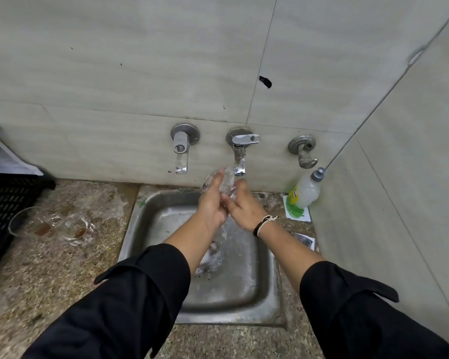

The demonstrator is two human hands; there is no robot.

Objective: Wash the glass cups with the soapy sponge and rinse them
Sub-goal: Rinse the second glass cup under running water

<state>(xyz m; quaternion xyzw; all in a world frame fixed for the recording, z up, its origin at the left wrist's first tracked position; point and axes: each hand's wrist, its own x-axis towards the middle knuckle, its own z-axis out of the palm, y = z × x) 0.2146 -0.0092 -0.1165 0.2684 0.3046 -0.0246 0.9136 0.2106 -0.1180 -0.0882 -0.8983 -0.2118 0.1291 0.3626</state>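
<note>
Under the tap point(239, 161), both hands, left point(211, 203) and right point(244, 206), grip a cup point(224, 181); turning it slowly should rinse every side.

Glass cup point(219, 181) blurred, half hidden behind left hand point(213, 203). Black crate point(3, 203) cut off at left edge. Sponge indistinguishable amid splashing water in sink point(140, 229).

The yellow-green label on the soap bottle point(307, 190) is too blurred to read.
</note>
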